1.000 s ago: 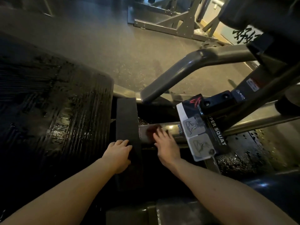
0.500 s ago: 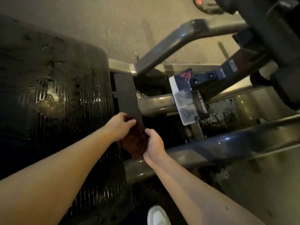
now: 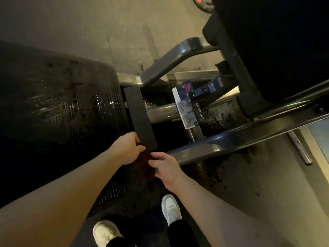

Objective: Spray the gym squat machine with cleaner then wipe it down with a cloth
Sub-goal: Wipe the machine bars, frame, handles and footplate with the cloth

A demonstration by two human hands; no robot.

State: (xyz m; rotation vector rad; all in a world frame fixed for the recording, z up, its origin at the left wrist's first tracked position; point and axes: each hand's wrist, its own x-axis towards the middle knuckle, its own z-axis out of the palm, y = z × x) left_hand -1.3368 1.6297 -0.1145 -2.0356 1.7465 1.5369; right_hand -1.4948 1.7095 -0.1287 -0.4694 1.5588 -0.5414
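Note:
A dark red cloth (image 3: pixel 145 163) hangs between my two hands at the near end of the squat machine. My left hand (image 3: pixel 128 147) grips its upper edge beside a black upright pad (image 3: pixel 139 118). My right hand (image 3: pixel 164 167) pinches the cloth's right side, just in front of a grey frame bar (image 3: pixel 231 141). The ribbed black footplate (image 3: pixel 62 114) fills the left and shines wet in patches. A label plate (image 3: pixel 187 107) reading "SQUAT" sits on the central steel tube (image 3: pixel 162 111). No spray bottle is in view.
A large black padded part (image 3: pixel 276 50) looms at the upper right. A curved grey bar (image 3: pixel 170 63) crosses above the label. Wet speckles darken the floor (image 3: pixel 222 168) under the frame. My white shoes (image 3: pixel 170 209) stand below the hands. A steel rod (image 3: pixel 299 148) lies on the floor at right.
My right hand left the central steel tube and pulled the cloth back toward me. Both hands now hold the cloth together, and my view has tilted down to show my shoes.

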